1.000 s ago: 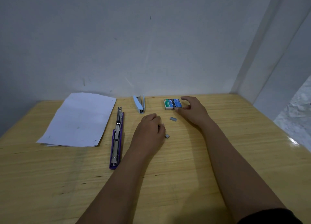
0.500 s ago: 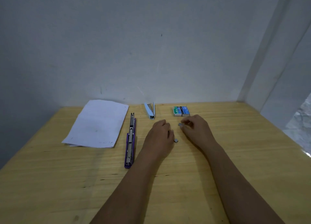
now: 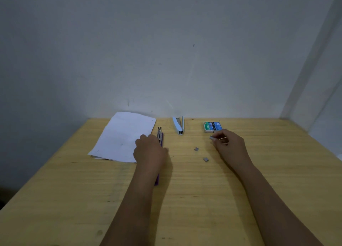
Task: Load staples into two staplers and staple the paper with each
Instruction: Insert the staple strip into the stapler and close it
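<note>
Head view. A table [image 3: 240, 199] of pale yellow wood with fine lengthwise grain and a few dark flecks meets a matt, scuffed grey-white wall [image 3: 166, 51].

At far left lies the paper [image 3: 124, 134], a thin stack of white sheets with slightly fanned lower edges. Just beside its right edge lies the purple stapler [image 3: 160, 134], long and narrow, its metal staple channel exposed at the far end. Its middle is hidden under the left hand [image 3: 149, 151], and only a sliver of the near end shows beside the forearm.

The left hand lies back-up over this stapler with its fingers bent downward. Whether they grasp it cannot be told.

The light-blue stapler [image 3: 178, 125] stands near the wall, its two arms splayed in a narrow V. To the right sit the staple boxes [image 3: 212, 126], small cardboard blocks, one green and one blue; the print is too small to read.

The right hand [image 3: 229, 145] pinches a short grey metal staple strip [image 3: 212, 138] at its fingertips, just in front of the boxes. Two loose staple strips [image 3: 196, 149] lie on the wood between the hands.
</note>
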A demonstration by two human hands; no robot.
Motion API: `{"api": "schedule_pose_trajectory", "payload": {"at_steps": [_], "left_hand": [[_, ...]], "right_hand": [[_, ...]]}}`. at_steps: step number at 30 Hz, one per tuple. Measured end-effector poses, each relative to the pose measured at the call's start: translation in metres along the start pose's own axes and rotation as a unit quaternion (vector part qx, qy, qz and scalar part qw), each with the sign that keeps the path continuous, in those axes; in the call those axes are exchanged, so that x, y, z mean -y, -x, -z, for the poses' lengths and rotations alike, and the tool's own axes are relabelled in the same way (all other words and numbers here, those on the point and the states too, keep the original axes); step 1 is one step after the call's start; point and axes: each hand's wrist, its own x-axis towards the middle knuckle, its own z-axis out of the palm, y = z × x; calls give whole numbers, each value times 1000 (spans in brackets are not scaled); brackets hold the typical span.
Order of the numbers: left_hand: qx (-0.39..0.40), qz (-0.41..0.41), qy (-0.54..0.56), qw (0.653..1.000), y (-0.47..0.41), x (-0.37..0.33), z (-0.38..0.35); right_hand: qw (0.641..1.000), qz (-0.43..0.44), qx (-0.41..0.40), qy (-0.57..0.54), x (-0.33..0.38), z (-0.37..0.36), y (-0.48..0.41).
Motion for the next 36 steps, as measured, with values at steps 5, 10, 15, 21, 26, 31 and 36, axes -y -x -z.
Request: {"api": "schedule_pose_trajectory", "payload": {"at_steps": [5,10,15,21,26,31,36], "left_hand": [[-18,-4,17,1000,0,-2,3],[-75,-64,60,993,1,-2,12],[-117,-179,125,969,7,-16,18],[-115,-259,141,949,8,-21,9],[-90,-281,118,948,7,-22,2],[-92,-293,106,946,7,-22,0],[-89,-299,105,944,8,-24,1]], "right_hand": [[997,-8,-25,-74,8,3,4],[983,-38,-39,-177,14,5,4],[953,-56,-32,-295,16,6,3],[935,-17,-65,-348,26,11,4],[957,99,-80,-260,34,8,9],[974,201,-29,-103,30,-2,13],[972,222,-18,-72,24,-5,13]]}}
